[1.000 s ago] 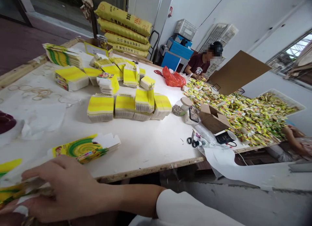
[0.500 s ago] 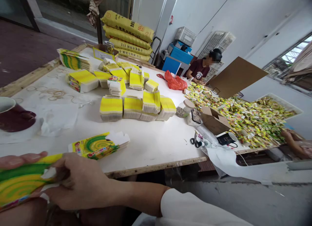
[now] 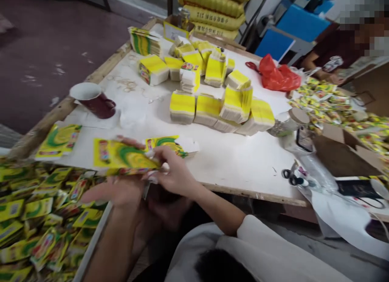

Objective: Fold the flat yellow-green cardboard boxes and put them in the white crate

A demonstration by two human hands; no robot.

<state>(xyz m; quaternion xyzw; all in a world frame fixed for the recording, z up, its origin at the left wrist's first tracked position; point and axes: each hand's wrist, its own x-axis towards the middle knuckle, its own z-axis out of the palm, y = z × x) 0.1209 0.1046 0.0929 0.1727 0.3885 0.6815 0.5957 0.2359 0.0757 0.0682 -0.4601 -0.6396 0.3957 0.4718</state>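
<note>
A yellow and green printed carton point(image 3: 121, 155) is held level above the near table edge. My left hand point(image 3: 126, 189) supports it from below, with fingertips over its far edge and the thumb stretched out to the left. At the carton's right end, my right hand point(image 3: 174, 172) pinches around the white flaps. Just behind that hand lies a stack of flat cartons point(image 3: 187, 146) with white flaps, on the white table point(image 3: 219, 160). Another printed carton point(image 3: 59, 140) lies at the table's left corner.
Below left, a bin point(image 3: 94, 243) holds many finished-looking cartons. Stacks of yellow cartons point(image 3: 182, 105) stand mid-table. A maroon mug point(image 3: 94, 101) sits left. Scissors point(image 3: 290, 176), an open cardboard box point(image 3: 343, 148) and a red plastic bag point(image 3: 278, 75) are right. A person point(image 3: 334, 57) sits across.
The view has swung left and down, showing the carton-filled bin. The carton and both hands now appear farther right in view; both hands are still on the carton.
</note>
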